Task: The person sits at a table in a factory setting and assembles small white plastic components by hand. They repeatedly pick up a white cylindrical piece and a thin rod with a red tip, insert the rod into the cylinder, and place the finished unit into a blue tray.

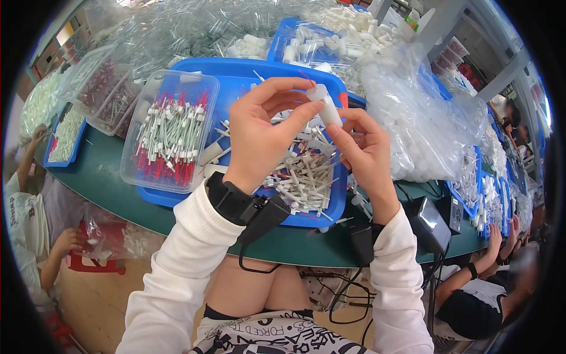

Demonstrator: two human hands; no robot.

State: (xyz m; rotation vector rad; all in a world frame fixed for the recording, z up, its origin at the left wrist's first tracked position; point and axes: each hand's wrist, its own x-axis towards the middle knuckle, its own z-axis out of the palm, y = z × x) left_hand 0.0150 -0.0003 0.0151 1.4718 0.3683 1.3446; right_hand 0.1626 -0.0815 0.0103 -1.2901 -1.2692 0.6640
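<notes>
Over a blue tray (233, 69), I hold a small white plastic cylinder between both hands. My left hand (262, 127) pinches the round translucent white cap (316, 92) at its upper end, with a thin red wire sticking up beside it. Thumb and fingers of my right hand (367, 144) grip the white cylinder (331, 116) lower down. The cylinder is tilted, its top leaning left. Below my hands, many thin white sticks with red wires (303, 189) lie loose in the tray. Whether the cap is fixed to the cylinder I cannot tell.
A clear plastic box (127, 153) of wired white sticks sits on the tray's left side. Bagged white parts (407, 130) rise at right, clear tubes (194, 29) behind. Black devices with cables (433, 221) stand on the green table (100, 171). Other people work at both sides.
</notes>
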